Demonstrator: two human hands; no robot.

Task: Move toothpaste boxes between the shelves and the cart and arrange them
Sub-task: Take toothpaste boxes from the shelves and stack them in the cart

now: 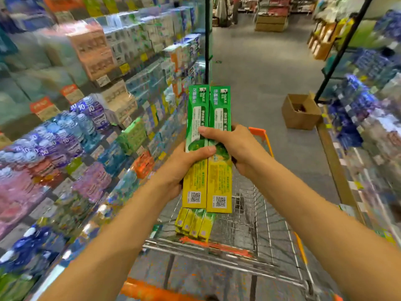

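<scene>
I see the shelves (pixel 91 105) running down my left, stocked tight with boxed goods, though the motion blur keeps me from reading most of them. Below me sits the wire cart (pixel 249 213), parked just beside that shelving, I judge so each transfer is a short reach. Four more green-and-yellow boxes (pixel 193 224) lie side by side in the cart's near left corner, ends toward me, packed flush so the row stays neat. Above the cart I hold two toothpaste boxes (pixel 208 148) edge to edge, faces up, long ends pointing away. My left hand (pixel 173 168) grips them from beneath with its thumb over the left box; my right hand (pixel 236 148) clasps the right side, fingers laid across both, which keeps the pair squared as one unit
</scene>
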